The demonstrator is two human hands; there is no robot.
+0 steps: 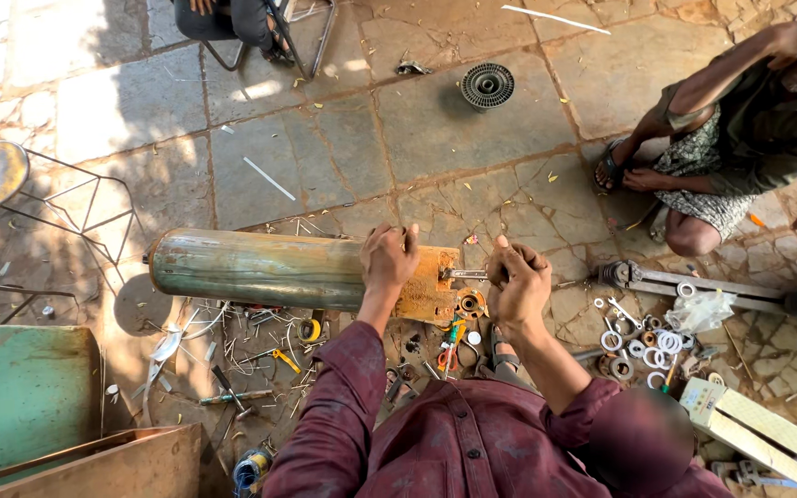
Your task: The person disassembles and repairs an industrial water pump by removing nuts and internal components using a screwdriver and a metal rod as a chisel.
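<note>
A long greenish metal cylinder lies on its side on the stone floor, its right end rusty orange. My left hand grips the top of the cylinder just beside that rusty end. My right hand is closed around the handle of a small metal spanner, whose head reaches the rusty end face. A round fitting sits low on that end, below the spanner. Both my sleeves are maroon.
Another person squats at the right. A big pipe wrench, white rings, a plastic bag and a cardboard box lie to the right. Pliers, a slotted disc, a wire stool and a green box surround the cylinder.
</note>
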